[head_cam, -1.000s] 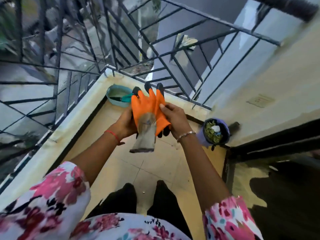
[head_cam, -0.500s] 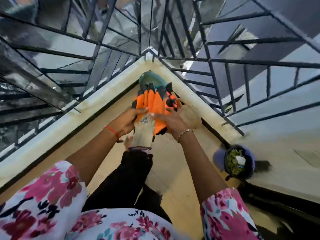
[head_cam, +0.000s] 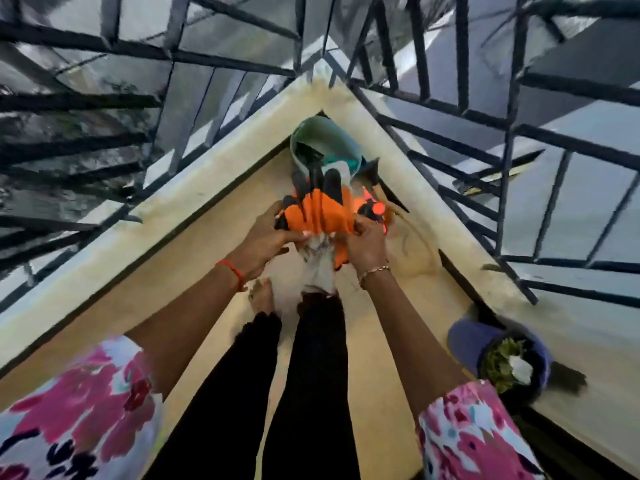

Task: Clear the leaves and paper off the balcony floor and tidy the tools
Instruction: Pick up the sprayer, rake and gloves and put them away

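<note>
I hold a pair of orange garden gloves [head_cam: 318,211] with black fingertips and pale grey cuffs in both hands. My left hand [head_cam: 265,237] grips their left side and my right hand [head_cam: 365,242] grips the right side. The gloves hang just in front of a teal bowl [head_cam: 323,140] that stands in the balcony corner with dark tools inside. At the lower right a purple bucket [head_cam: 467,336] holds green leaves and a white ball of paper [head_cam: 519,367].
A low cream ledge [head_cam: 194,209] with black metal railings [head_cam: 509,188] closes the corner on both sides. An orange-and-black object [head_cam: 372,207] lies to the right of the gloves. My legs and a bare foot [head_cam: 261,296] stand on the beige tiled floor.
I have stepped towards the corner and carried the gloves forward and down, close to the teal bowl. Both hands slid down to where the orange meets the cuffs.
</note>
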